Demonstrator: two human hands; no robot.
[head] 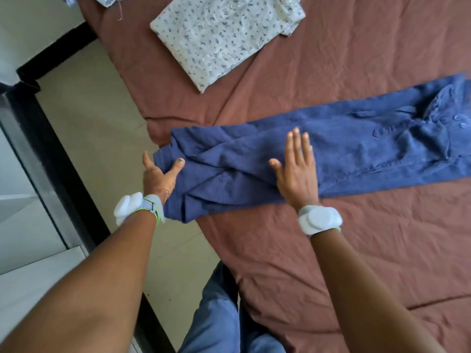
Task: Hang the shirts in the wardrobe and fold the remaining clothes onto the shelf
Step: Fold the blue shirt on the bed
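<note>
A dark blue shirt [356,149] lies folded into a long strip across the brown bedsheet [331,263], its buttoned collar end at the right edge. My left hand [159,174] grips the shirt's bottom hem at the bed's edge, thumb on top of the cloth and fingers partly hidden under it. With fingers straight, my right hand [297,169] presses flat on the middle of the shirt. A folded white floral garment [224,34] lies on the bed farther back.
The bed's left edge drops to a beige tiled floor [102,118]. A dark-framed wardrobe or door edge [51,154] runs along the left. Another patterned cloth [109,0] shows at the top edge. My blue-jeaned legs [219,322] stand against the bed.
</note>
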